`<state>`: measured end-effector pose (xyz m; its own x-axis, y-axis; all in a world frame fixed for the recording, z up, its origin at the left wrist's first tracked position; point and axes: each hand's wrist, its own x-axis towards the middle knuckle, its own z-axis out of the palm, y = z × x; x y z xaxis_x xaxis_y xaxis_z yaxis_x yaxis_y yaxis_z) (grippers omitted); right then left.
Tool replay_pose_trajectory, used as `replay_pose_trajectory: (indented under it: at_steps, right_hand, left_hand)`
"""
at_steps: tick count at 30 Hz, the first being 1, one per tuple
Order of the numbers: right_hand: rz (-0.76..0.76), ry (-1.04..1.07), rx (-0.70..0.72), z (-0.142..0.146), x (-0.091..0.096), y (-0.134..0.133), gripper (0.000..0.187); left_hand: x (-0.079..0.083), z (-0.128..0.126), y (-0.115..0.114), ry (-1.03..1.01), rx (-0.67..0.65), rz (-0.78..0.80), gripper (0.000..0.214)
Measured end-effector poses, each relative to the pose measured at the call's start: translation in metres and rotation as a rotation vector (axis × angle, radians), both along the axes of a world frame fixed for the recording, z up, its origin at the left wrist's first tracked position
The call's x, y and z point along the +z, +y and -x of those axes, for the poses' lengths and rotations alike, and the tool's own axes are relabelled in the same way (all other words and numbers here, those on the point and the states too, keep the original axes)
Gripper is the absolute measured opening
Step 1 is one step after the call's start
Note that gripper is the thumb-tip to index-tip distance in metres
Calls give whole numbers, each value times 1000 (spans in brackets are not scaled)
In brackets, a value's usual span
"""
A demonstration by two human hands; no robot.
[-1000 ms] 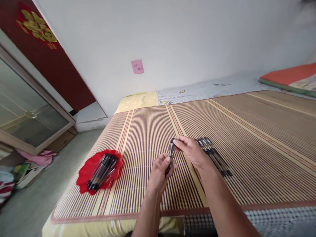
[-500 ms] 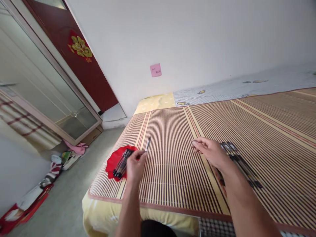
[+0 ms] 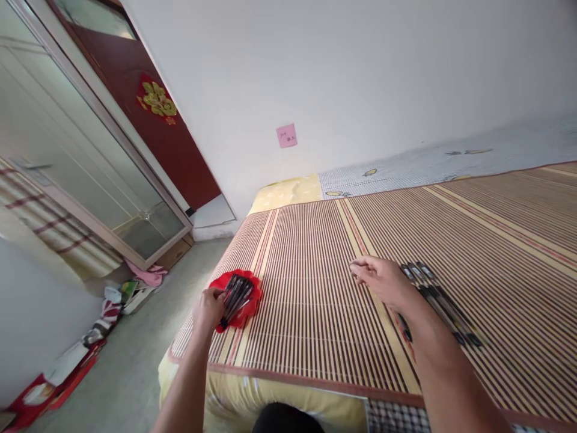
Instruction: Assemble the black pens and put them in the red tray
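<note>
A red scalloped plate (image 3: 251,299) with several black pens (image 3: 236,296) lies near the left front corner of the striped bamboo mat (image 3: 315,288). My left hand (image 3: 208,308) is at the plate's left side. Its fingers are curled onto the pens, on one black pen as far as I can see. My right hand (image 3: 382,280) hovers low over the mat's middle, fingertips pinched together and pointing left; what they hold, if anything, is too small to see. Just right of that hand, a row of black pens (image 3: 439,300) lies side by side on the mat.
The mat covers a bed with a yellow sheet (image 3: 288,189) and a grey patterned sheet (image 3: 428,162) against a white wall bearing a pink note (image 3: 286,135). To the left, a leaning glass door (image 3: 81,180), a dark red door (image 3: 153,108) and clutter on the floor (image 3: 112,300).
One second ago both hands held one pen together over the mat. My left hand then carried it left and down to the red plate; my right hand stayed near the row. The view swung left.
</note>
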<state>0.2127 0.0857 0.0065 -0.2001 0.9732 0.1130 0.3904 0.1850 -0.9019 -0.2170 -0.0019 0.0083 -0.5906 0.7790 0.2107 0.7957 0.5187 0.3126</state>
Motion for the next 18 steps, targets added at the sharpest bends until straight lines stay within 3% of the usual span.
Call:
replay_pose_trajectory:
  at_steps: [7,18]
  right_hand:
    - [-24,-17,1,-1,-1,0,31]
    - [-86,135,-53,-6,0,3,26]
  left_hand:
    - [-10,7,0,28,-16,23,23]
    - [2,-7,-3,44,-46,-108,26]
